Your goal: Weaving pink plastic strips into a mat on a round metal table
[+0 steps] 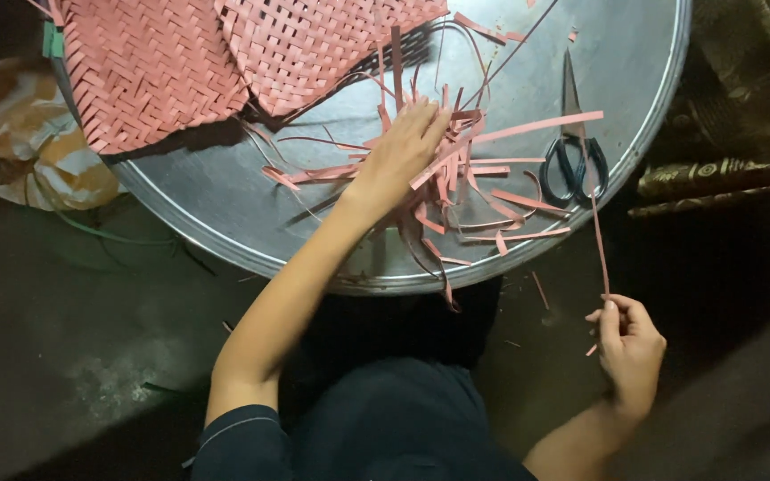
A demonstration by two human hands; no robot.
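Reaching over the round metal tray [225,196], the left hand [400,151] lies spread, fingers loose, on a heap of cut pink strips [465,191]. The right hand [627,343], off the tray, pinches one long thin pink strip [595,214] passing over black-handled scissors [572,160]. Pink woven mats [225,53] lie beyond.

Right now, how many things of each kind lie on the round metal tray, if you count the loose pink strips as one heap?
Woven pink mats: 2
Scissors: 1
Heap of pink strips: 1
Total on the tray: 4
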